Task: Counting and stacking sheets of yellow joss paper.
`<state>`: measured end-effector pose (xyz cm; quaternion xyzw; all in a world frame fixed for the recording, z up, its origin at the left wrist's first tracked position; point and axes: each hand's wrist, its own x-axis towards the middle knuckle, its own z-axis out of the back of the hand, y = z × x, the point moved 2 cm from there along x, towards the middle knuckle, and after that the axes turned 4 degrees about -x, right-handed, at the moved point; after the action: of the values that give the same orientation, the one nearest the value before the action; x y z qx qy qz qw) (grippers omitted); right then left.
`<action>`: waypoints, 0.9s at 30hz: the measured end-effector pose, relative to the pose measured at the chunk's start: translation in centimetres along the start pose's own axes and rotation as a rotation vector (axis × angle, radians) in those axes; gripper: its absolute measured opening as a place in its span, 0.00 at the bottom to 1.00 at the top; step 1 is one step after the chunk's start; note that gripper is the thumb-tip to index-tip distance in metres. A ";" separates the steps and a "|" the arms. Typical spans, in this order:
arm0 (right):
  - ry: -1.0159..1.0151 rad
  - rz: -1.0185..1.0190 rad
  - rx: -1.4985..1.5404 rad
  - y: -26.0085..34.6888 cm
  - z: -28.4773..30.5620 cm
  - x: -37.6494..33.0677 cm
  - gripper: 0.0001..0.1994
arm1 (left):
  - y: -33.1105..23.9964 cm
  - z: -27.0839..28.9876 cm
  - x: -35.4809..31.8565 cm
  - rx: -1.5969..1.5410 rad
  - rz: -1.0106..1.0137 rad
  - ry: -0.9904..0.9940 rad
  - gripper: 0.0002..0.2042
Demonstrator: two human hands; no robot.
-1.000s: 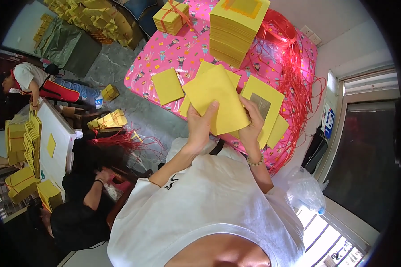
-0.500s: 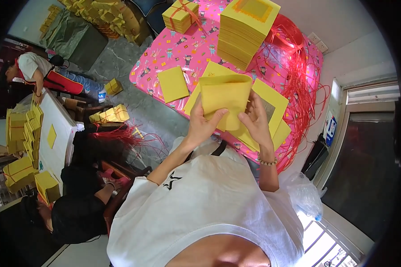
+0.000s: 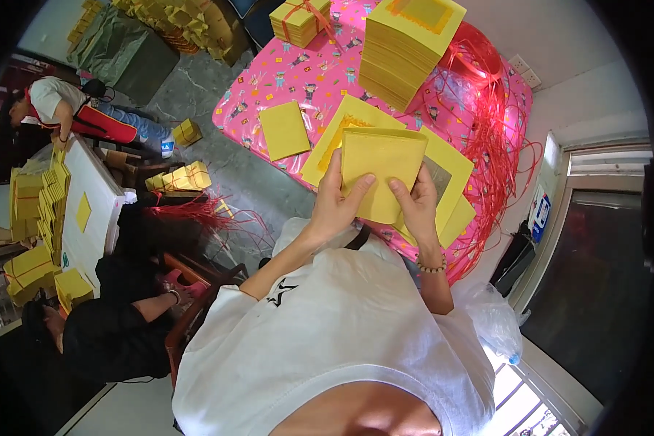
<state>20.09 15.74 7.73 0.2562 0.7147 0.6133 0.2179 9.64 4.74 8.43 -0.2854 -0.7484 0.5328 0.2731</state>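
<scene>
A folded packet of yellow paper [image 3: 382, 163] is held up in front of me, over the near edge of the table. My left hand [image 3: 339, 198] grips its left side, thumb across the near face. On the opposite side my right hand [image 3: 416, 203] closes around it the same way, a beaded bracelet on that wrist. Beneath the packet lie loose yellow sheets [image 3: 454, 163], some with an orange printed border and one with a greyish square. Left of these rests a flat yellow paper packet [image 3: 284, 131]. My fingers behind the held packet are partly hidden.
A tall stack of yellow paper [image 3: 392, 69] stands on the pink patterned tablecloth [image 3: 254, 94], near a tied bundle [image 3: 299, 22]. Red plastic strings [image 3: 498, 163] trail down the right. At left, two people are by a white table [image 3: 98, 207] with yellow bundles.
The packet, curved and gaping at its top before, now looks flatter and more squarely folded. Both hands have shifted slightly right with it, and the bordered sheet behind shows more.
</scene>
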 end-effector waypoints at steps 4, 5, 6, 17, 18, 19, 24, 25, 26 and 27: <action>0.000 -0.025 -0.008 0.5 0.3 -0.1 0.16 | -0.1 -0.6 0.0 -0.101 0.064 -0.003 0.19; -0.001 -0.026 -0.008 0.5 0.3 0.0 0.16 | 0.0 -0.6 0.1 -0.102 0.065 -0.003 0.19; -0.007 -0.017 -0.007 0.6 0.2 -0.1 0.16 | 0.1 -0.6 0.1 -0.132 0.080 -0.010 0.19; -0.015 -0.031 -0.043 0.5 0.3 -0.1 0.16 | -0.2 -0.6 0.7 -0.216 0.222 -0.011 0.19; -0.017 -0.024 -0.088 0.6 0.3 0.0 0.16 | -0.3 -0.6 0.8 -0.224 0.240 -0.001 0.19; -0.019 -0.019 -0.133 0.5 0.3 0.1 0.16 | -0.3 -0.6 0.9 -0.232 0.258 0.009 0.19; -0.067 -0.073 -0.137 -0.1 -0.4 1.3 0.18 | 0.6 0.3 2.2 -0.236 0.348 0.031 0.18; -0.064 -0.094 -0.092 -0.2 -0.4 1.6 0.18 | 0.8 0.5 2.7 -0.258 0.406 0.064 0.18; -0.069 -0.099 -0.091 -0.3 -0.3 1.8 0.18 | 1.0 0.8 3.0 -0.258 0.413 0.067 0.18; -0.073 -0.117 -0.089 -0.7 -0.2 2.1 0.18 | 1.4 1.1 3.3 -0.254 0.467 0.077 0.18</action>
<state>18.23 16.86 7.09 0.2264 0.6922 0.6208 0.2902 6.73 6.77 7.10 -0.5024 -0.7121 0.4720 0.1330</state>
